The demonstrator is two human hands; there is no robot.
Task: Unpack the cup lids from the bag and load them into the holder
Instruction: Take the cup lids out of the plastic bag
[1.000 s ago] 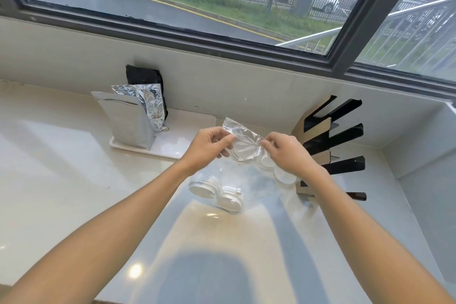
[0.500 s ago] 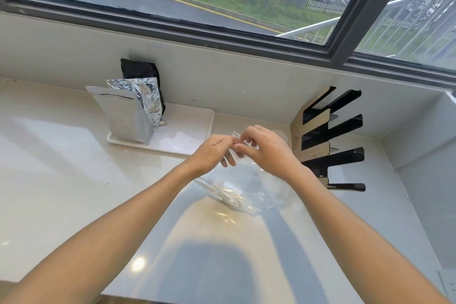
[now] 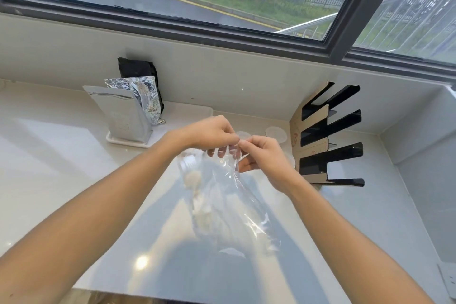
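Note:
A clear plastic bag [image 3: 222, 205] hangs in the air over the counter, with blurred white cup lids [image 3: 195, 180] inside it. My left hand [image 3: 209, 134] and my right hand [image 3: 261, 155] pinch the bag's top edge close together, fingers curled. Loose white lids [image 3: 276, 134] lie on the counter behind my hands. The black and wood lid holder [image 3: 328, 136] stands to the right of my right hand, its slots showing no lids.
A white tray [image 3: 187, 118] at the back left carries a silver pouch [image 3: 118, 116], a crumpled foil bag [image 3: 145, 99] and a black bag [image 3: 138, 69]. The wall and window sill run behind; a side wall closes the right.
The bag has been lifted off the counter and now hangs from both hands. My hands came together at its top edge, having been spread apart a second ago.

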